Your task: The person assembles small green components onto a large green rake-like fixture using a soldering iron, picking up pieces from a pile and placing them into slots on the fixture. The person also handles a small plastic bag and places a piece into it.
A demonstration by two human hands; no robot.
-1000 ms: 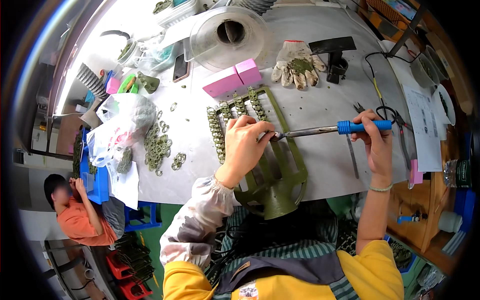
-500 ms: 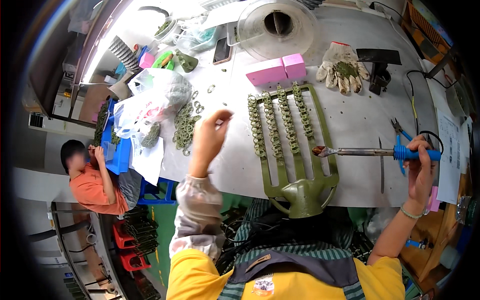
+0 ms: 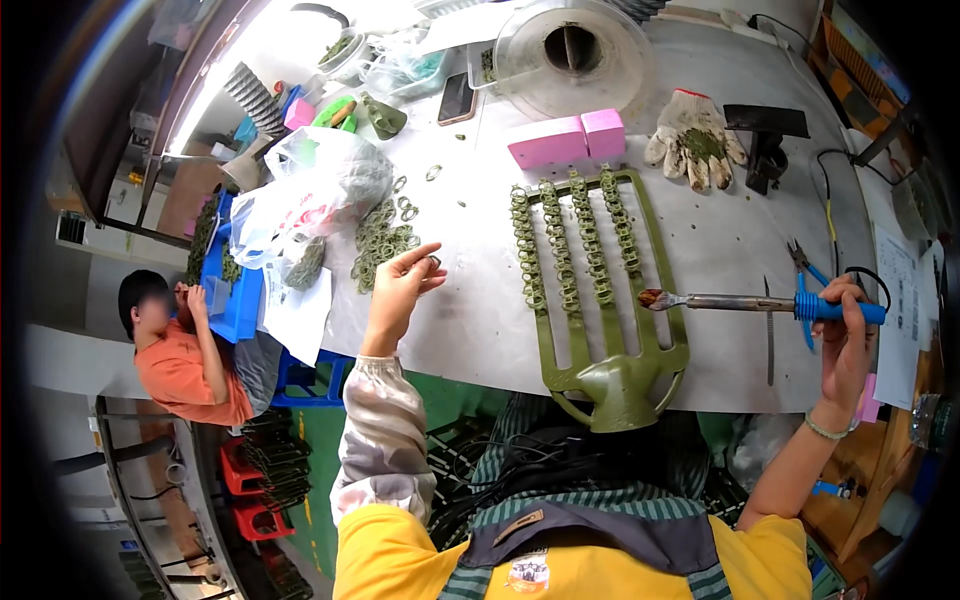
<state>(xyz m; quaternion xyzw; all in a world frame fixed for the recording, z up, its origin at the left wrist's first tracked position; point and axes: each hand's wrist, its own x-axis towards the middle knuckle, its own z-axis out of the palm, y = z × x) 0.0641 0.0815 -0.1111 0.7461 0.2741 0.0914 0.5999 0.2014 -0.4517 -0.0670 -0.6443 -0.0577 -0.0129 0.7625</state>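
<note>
Presently I see my left grip pinching a small ring | right grip wrapped round a ribbed-handled soldering iron | smooth slotted plastic-like frame

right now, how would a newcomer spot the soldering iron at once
On the grey worktable, find the green frame carrying rows of small green rings. At its right, the person's right hand holds the soldering iron, its brown-smeared tip toward the frame. A ribbed blue grip and long metal shaft set it apart from the nearby blue-handled pliers.
</note>
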